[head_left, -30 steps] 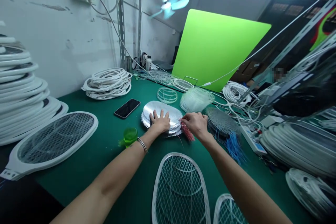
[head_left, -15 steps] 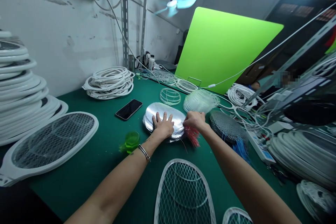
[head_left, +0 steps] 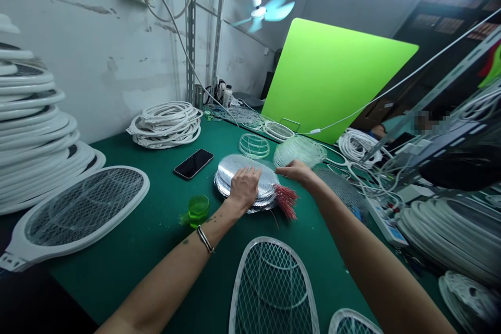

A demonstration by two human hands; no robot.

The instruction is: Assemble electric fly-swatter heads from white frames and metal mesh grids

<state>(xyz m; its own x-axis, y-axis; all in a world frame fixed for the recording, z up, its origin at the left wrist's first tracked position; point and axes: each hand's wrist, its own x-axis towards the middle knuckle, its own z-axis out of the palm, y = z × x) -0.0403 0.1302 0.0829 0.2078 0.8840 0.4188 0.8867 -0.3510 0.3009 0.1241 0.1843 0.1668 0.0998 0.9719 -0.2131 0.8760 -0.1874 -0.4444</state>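
Left hand [head_left: 245, 188] rests flat on a stack of mesh discs [head_left: 267, 182], its grip open; right hand [head_left: 297, 171], grip open and empty, hovers just beside the stack, near red wires [head_left: 287, 201]

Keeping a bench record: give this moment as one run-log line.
left hand on metal mesh stack | right hand near red wires

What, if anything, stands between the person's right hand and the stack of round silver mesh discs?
Nothing visible: the right hand is right at the edge of the stack of round silver mesh discs.
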